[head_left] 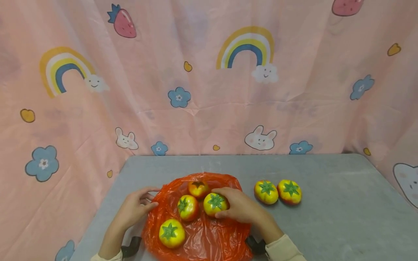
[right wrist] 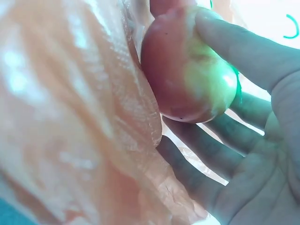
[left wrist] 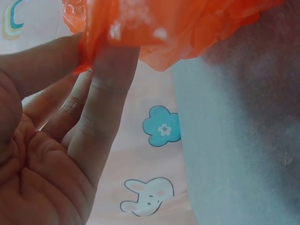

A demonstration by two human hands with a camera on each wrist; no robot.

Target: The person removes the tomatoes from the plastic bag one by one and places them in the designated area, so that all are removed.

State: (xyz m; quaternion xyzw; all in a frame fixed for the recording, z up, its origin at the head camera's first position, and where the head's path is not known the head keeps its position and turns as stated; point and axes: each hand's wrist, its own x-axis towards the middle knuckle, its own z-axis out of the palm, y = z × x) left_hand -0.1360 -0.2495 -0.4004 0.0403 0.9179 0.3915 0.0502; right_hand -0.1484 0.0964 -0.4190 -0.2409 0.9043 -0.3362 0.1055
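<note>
1. Head view: the left hand (head_left: 134, 208) is at the left edge of a crinkled, translucent red-orange plastic bag (head_left: 209, 239), thumb and fingertips at the film.
2. Same view: the right hand (head_left: 241, 206) grips a round, glossy yellow fruit with a green star-shaped top (head_left: 216, 205). Fruit sits at the fingertip end, left of the palm, between thumb and forefinger, over the right half of the bag.
3. Near it, three more against the bag: a yellow-and-red fruit with a green star top (head_left: 188, 208) just left, an orange-toned fruit with a dark star top (head_left: 198, 189) behind, and a plain yellow fruit with a green star top (head_left: 171, 233) at front left.
4. Right of the right hand, off the bag: a pair of yellow-and-red green-topped fruits (head_left: 266, 192), side by side on the grey tabletop (head_left: 339, 206).
5. Backdrop: pink curtain printed with rainbows, rabbits and flowers (head_left: 202, 72). Cream sleeves (head_left: 284, 249) on both forearms.
6. Left wrist view: thumb and forefinger clamped on the bag's edge; film bunched at the fingertips.
7. Right wrist view: thumb on the gripped fruit's upper side, other fingers spread below and behind it. Bag film directly left; part of another fruit just beyond.
</note>
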